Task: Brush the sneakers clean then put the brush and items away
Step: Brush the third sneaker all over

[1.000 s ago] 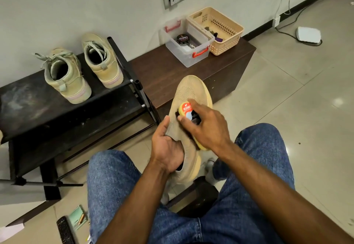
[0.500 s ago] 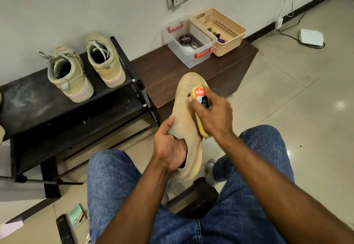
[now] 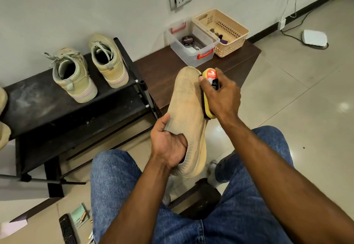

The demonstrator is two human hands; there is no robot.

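Since the earlier frame the brush has been carried up the shoe, from mid-upper toward the toe, and is now laid against the right flank of the sneaker near its tip. It is gripped in the curled fingers of the right hand, bristles turned toward the fabric. The sneaker is held in the air over the lap, just in front of the near edge of the bench, with the fingers of the left hand tucked into its collar and the thumb pressed on the upper. Its long axis runs away from the body, toe pointing at the clear tub by the bench's back edge. The brush lies roughly parallel to that axis, so the next stroke is judged to be a pull back along the flank toward the heel. Two more sneakers are seen on the black rack, apparently awaiting a turn
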